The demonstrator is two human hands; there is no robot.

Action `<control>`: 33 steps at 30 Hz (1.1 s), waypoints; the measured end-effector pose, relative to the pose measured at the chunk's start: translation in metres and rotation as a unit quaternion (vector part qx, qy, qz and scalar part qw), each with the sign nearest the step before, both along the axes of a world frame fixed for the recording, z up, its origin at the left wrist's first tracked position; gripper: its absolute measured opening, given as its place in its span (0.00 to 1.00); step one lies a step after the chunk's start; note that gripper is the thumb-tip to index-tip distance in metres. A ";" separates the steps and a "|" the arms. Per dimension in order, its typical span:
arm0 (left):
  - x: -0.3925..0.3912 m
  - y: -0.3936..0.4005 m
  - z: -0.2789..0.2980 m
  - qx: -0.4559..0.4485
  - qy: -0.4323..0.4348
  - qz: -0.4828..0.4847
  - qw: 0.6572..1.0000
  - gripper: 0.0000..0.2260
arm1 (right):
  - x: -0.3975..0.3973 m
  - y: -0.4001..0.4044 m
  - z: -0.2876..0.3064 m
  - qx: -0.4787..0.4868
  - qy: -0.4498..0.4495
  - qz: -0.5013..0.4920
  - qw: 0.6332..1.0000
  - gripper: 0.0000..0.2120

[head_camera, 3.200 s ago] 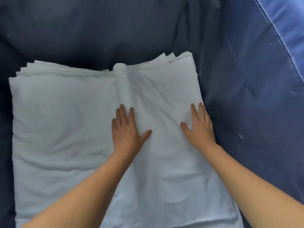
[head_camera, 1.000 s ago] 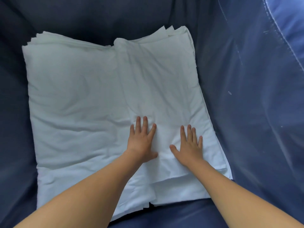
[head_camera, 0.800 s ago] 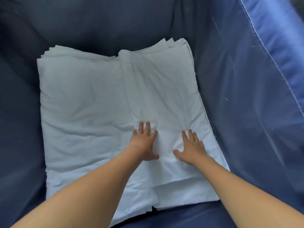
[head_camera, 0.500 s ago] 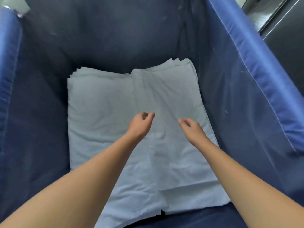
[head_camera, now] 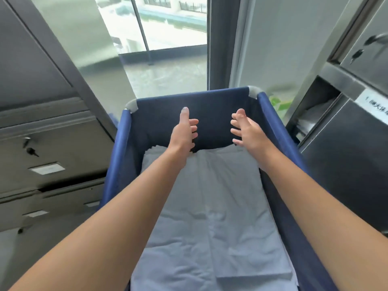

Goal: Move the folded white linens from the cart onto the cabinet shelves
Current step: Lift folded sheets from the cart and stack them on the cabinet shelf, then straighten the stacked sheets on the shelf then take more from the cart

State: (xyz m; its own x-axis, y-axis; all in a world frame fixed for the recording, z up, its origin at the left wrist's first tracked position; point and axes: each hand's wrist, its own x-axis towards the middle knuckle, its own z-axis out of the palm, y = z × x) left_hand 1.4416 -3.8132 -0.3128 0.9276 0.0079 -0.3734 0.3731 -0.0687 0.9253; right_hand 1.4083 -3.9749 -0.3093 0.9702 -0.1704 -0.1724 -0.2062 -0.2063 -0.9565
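Hovering palm to palm above the cart (head_camera: 279, 131), the left hand (head_camera: 183, 134) and right hand (head_camera: 247, 133) hold nothing, fingers loosely spread and thumbs up. Below and nearer than them, the folded white linens (head_camera: 212, 206) lie flat on the cart's floor, long axis running away toward the window (head_camera: 168, 24). Grey cabinets (head_camera: 48, 131) flank both sides.

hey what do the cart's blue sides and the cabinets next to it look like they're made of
Cart sides: apparently woven fabric, matte navy, with a rolled hem at the rim and slack folds. Cabinets: likely brushed stainless steel, grey with soft streaky reflections; a keyed lock shows on the left one.
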 end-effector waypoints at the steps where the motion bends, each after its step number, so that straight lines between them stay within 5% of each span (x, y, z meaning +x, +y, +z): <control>1: -0.001 0.000 0.012 -0.014 -0.005 0.005 1.000 0.27 | -0.002 0.001 0.013 0.010 -0.004 0.004 1.000 0.32; 12: -0.046 0.011 0.204 -0.088 -0.150 0.015 0.985 0.29 | -0.052 -0.002 0.207 0.005 -0.138 0.032 0.990 0.32; 33: -0.176 -0.013 0.342 -0.143 -0.238 0.034 0.960 0.27 | -0.172 -0.014 0.326 0.059 -0.248 0.061 0.965 0.31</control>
